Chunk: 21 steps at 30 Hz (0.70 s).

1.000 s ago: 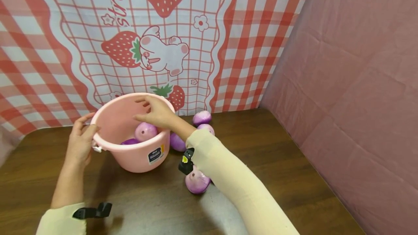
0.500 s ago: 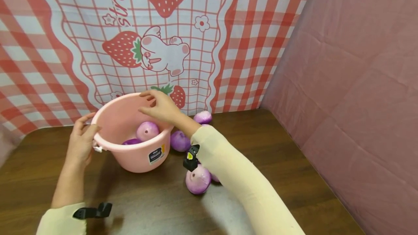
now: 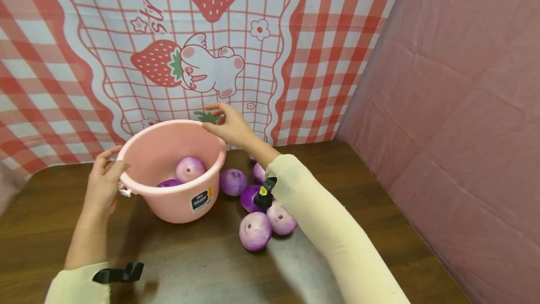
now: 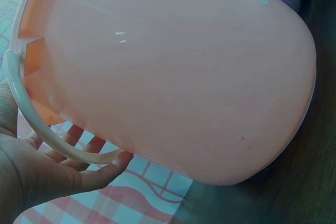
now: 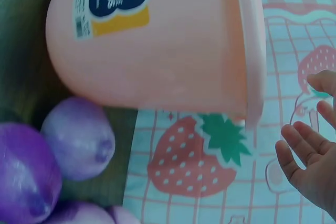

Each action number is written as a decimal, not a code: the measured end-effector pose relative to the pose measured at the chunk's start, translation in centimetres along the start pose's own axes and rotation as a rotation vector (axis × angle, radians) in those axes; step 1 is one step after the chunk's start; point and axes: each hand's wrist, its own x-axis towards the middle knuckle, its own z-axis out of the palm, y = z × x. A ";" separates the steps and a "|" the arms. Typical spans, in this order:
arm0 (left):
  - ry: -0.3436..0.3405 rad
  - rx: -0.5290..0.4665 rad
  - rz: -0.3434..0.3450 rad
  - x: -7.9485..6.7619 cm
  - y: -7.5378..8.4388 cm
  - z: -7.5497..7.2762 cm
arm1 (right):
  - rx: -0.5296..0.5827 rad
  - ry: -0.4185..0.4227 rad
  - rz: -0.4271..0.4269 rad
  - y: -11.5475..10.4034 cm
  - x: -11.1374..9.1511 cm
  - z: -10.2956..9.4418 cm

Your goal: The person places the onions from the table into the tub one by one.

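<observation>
- Right grip was inside the bucket a second ago; now drawn up and rightward over the far-right rim, in front of the cloth.
- Right grip released: fingers loosely bent, holding nothing; right wrist view shows it apart from the rim.
- Left grip unchanged: grasping the bucket at its left rim, thumb over the edge, fingers along the outer wall. Handle hangs across this palm.
- Bucket has not shifted. Stands on the desk toward the far edge, nearer the far-left corner than the far-right.
- Inside: one pale onion and one dark onion, same spots as before. Deeper contents hidden by the near wall.
- Sleeve has slid right, baring more loose onions; about six visible right of the bucket, some part-covered.
- Reading: reach into the bucket looks finished, right grip free; work seems only part done, most visible onions being outside.
</observation>
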 end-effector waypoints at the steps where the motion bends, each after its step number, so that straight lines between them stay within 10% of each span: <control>1: -0.001 -0.001 0.003 0.0 0.0 0.0 | 0.007 -0.002 0.006 0.2 -0.1 -0.3; 21: -0.013 0.008 0.004 -0.1 0.2 0.0 | -0.104 0.030 0.083 6.2 -2.0 -3.9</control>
